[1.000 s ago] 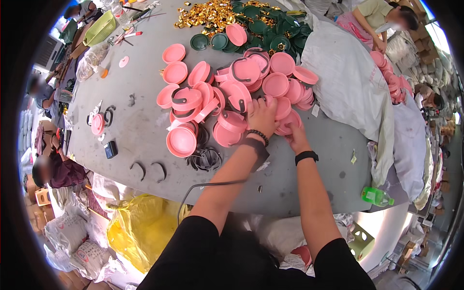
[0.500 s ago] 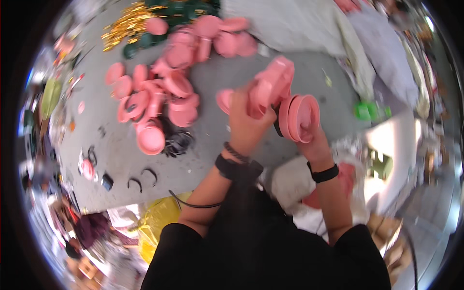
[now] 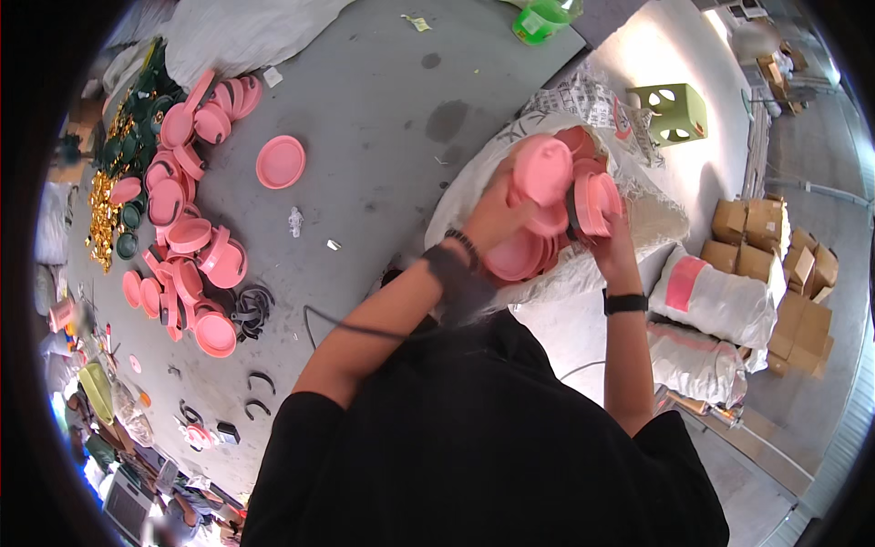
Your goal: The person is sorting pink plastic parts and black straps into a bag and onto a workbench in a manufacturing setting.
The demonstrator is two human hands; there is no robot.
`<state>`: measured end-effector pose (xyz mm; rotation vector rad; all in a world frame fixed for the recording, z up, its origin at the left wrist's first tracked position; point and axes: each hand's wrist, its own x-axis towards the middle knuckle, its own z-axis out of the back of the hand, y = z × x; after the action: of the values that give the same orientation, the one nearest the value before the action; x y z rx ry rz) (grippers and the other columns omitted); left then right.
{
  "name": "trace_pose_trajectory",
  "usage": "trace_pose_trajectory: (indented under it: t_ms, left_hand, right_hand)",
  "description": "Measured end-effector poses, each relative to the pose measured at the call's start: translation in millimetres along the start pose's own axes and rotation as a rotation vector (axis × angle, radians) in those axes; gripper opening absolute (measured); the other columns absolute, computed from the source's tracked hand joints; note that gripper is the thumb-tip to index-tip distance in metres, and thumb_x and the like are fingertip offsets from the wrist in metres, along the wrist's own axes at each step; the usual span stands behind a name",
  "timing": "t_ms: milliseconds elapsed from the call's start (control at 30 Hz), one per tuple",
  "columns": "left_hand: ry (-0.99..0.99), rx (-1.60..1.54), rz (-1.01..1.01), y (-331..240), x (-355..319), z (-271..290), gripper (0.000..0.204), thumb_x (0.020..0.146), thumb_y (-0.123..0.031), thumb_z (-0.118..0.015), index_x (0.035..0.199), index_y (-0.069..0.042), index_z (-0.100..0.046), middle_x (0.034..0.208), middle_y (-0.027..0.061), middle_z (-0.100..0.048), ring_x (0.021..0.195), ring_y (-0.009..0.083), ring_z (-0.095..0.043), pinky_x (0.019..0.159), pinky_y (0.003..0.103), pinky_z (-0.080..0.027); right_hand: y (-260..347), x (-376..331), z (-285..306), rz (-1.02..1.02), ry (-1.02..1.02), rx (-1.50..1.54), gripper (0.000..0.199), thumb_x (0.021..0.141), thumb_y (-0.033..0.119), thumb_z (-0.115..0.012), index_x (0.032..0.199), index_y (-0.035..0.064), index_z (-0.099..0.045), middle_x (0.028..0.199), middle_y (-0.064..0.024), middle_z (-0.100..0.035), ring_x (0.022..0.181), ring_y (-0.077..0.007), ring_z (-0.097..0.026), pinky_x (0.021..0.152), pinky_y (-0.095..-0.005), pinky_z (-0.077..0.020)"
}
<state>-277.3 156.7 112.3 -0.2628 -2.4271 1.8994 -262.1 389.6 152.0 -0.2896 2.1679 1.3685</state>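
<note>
Both of my hands are over the mouth of a white woven sack (image 3: 456,196), which has more pink round plastic lids (image 3: 512,257) inside. My left hand (image 3: 497,217) is closed on pink lids (image 3: 544,170), one of them facing up; its fingers are partly hidden behind them. A short stack of pink lids (image 3: 597,202) with a black strip along its side is gripped in my right hand (image 3: 614,242). On the grey table (image 3: 383,118) lies a single pink lid (image 3: 280,162), left of the sack.
Piled pink lids (image 3: 189,234) cover the table's left side, beside gold pieces (image 3: 103,214) and dark green parts (image 3: 128,244). Black curved strips (image 3: 252,310) lie near them. A green-liquid bottle (image 3: 540,23) stands at the far edge. Right are a green stool (image 3: 674,111) and cardboard boxes (image 3: 752,232).
My view has swung right, and both hands have gone from above the table to the sack's mouth, carrying pink lids. A lone pink lid now lies apart on the table.
</note>
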Motion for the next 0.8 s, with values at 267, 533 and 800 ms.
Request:
trace_pose_trajectory:
  t_ms: [267, 533, 800]
  left_hand:
    - [-0.062, 0.567, 0.119, 23.0, 1.9, 23.4, 0.053, 0.083, -0.025, -0.049, 0.128, -0.003, -0.033, 0.127, 0.0221, -0.037, 0.119, 0.0342, -0.035, 0.098, 0.036, -0.029]
    - [-0.197, 0.614, -0.116, -10.9, 29.3, 15.3, 0.068, 0.077, -0.008, -0.052, 0.135, -0.002, -0.016, 0.129, 0.0228, -0.034, 0.120, 0.0359, -0.032, 0.100, 0.037, -0.027]
    - [-0.234, 0.652, -0.225, -10.7, 35.0, 37.1, 0.072, 0.073, -0.002, -0.052, 0.136, -0.006, -0.018, 0.126, 0.0197, -0.039, 0.116, 0.0328, -0.038, 0.098, 0.034, -0.030]
  right_hand:
    - [8.9, 1.7, 29.8, 0.239, -0.227, -0.666, 0.049, 0.087, 0.023, -0.047, 0.130, 0.0058, -0.032, 0.121, -0.0036, -0.045, 0.103, -0.0178, -0.048, 0.082, -0.0282, -0.0432]
    - [5.1, 48.8, 77.2, 0.575, -0.282, -1.093, 0.033, 0.083, 0.016, -0.054, 0.109, -0.0041, -0.051, 0.104, -0.0106, -0.056, 0.088, -0.0170, -0.054, 0.075, -0.0296, -0.0426]
    - [22.4, 40.9, 44.1, 0.476, -0.306, -1.062, 0.026, 0.080, 0.014, -0.058, 0.098, -0.0045, -0.056, 0.091, -0.0110, -0.060, 0.082, -0.0162, -0.055, 0.072, -0.0285, -0.0428]
